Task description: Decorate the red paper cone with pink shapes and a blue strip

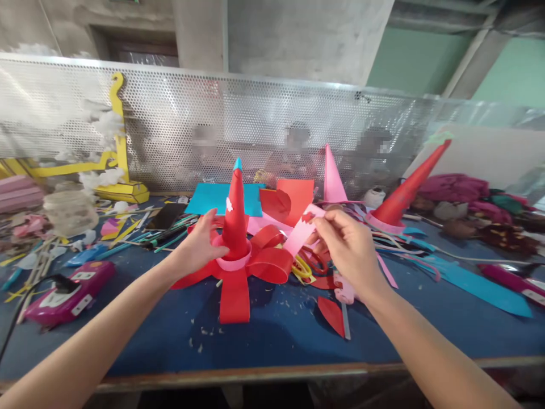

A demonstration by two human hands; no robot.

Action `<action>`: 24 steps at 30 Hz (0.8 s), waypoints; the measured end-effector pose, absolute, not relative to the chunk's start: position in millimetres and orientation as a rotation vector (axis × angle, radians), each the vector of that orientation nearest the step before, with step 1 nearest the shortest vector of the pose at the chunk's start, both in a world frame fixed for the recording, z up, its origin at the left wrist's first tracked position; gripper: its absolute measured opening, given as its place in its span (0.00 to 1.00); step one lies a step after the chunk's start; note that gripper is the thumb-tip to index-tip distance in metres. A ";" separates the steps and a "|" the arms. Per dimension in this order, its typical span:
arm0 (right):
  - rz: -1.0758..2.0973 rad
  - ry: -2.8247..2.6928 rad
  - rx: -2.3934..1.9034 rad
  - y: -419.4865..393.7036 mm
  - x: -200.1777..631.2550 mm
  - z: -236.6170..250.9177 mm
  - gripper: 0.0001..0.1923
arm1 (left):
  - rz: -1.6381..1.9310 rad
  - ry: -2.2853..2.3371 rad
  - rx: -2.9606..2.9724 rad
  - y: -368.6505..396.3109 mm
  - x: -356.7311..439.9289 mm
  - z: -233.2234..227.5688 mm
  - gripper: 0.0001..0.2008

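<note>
A red paper cone (235,227) with a blue tip (238,164) stands upright, a pink band (236,262) round its base. Red looped strips (270,261) spread out from under it. My left hand (198,245) is beside the cone, fingers and thumb apart; whether it touches the cone I cannot tell. Between the thumb and fingers of my right hand (340,244) is a pink paper strip (298,236) with a torn-looking red patch near its top. Below that hand lie yellow-handled scissors (302,270), partly covered, and a red leaf-shaped piece (331,316).
Blue sheet (208,199), red sheet (300,196) and pink cone (333,179) stand behind. Another red cone (400,193) leans at right. Purple power strips (70,292) lie at both sides. A perforated metal screen (255,108) closes the table's back; people are blurred beyond.
</note>
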State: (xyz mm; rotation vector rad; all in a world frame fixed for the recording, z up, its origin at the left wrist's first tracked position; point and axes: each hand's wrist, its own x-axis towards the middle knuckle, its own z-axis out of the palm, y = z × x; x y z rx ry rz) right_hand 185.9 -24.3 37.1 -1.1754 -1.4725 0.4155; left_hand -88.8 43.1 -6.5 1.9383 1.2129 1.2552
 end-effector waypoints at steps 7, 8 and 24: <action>0.310 -1.619 -1.098 -40.7 180.1 46.5 0.11 | 1.083 0.891 1.877 -6.2 -47.9 16.5 0.27; 0.273 -1.671 -1.080 -42.3 177.8 47.1 0.10 | 0.926 0.795 1.799 -6.7 -35.9 19.9 0.31; -0.009 -2.030 -2.016 -84.3 317.6 -49.5 0.10 | 0.823 0.625 1.643 9.5 -11.0 22.1 0.20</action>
